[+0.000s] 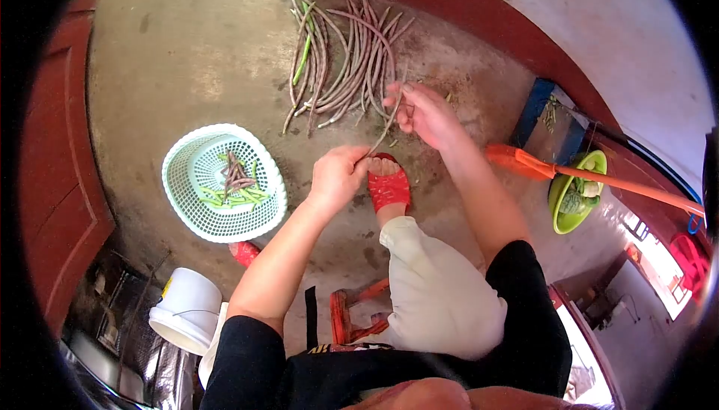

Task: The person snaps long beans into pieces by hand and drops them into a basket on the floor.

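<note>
A long purplish-brown bean [387, 127] stretches between my two hands above the floor. Its lower end is pinched in my left hand [337, 176], which is closed with the thumb on top. My right hand [425, 116] has its fingers loosely bent round the upper part of the same bean; the fingertips are slightly blurred. Beyond my hands a pile of long beans [352, 65], mostly purplish with a few green, lies spread on the floor. Left of my left hand stands a pale green plastic basket [182, 199] with short green and purple bean pieces [238, 185] in it.
My red slipper [388, 185] is just below the bean. At right, an orange-handled tool [524, 161] lies across a green basin [560, 211] with vegetables. A white bucket [187, 309] stands at lower left, near a red door [67, 163]. A red stool [341, 316] is beneath me.
</note>
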Tool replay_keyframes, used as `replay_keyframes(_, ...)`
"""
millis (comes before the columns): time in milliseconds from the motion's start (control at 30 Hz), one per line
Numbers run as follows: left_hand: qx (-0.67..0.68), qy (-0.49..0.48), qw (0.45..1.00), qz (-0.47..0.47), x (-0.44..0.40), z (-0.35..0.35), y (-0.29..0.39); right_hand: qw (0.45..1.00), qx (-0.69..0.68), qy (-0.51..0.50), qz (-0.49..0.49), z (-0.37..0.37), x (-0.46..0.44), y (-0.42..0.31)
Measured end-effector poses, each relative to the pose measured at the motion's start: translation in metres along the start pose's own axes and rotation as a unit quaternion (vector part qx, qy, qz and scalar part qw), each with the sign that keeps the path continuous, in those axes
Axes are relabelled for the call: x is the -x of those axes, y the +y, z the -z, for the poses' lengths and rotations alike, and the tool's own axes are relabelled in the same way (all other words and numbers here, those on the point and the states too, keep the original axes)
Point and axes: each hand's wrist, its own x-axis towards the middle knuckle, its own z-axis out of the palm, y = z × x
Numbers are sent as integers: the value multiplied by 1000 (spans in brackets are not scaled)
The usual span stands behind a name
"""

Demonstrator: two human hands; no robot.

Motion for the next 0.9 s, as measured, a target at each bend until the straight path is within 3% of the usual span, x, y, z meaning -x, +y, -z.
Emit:
replay_keyframes(33,-55,-9,998,4,1,0,0,1000,-8,0,-3,2,-3,0)
replay_keyframes(267,-33,71,995,65,6,-3,-15,994,75,62,47,-3,11,4)
replay_keyframes(333,22,27,987,156,7,-2,-15,996,49,52,57,-1,14,8)
replay_keyframes(367,22,27,987,157,8,-5,-18,996,50,51,56,0,14,10)
replay_keyframes(433,194,-21,963,188,10,-10,-26,996,30,65,61,0,15,13)
replay_keyframes(567,199,-12,965,169,15,-13,-25,995,46,66,56,-2,14,13)
replay_keyframes(733,363,-49,904,218,14,-11,-21,996,11,83,37,0,16,16)
replay_keyframes(900,388,-108,884,236,13,-3,-3,995,38,81,36,-3,18,16)
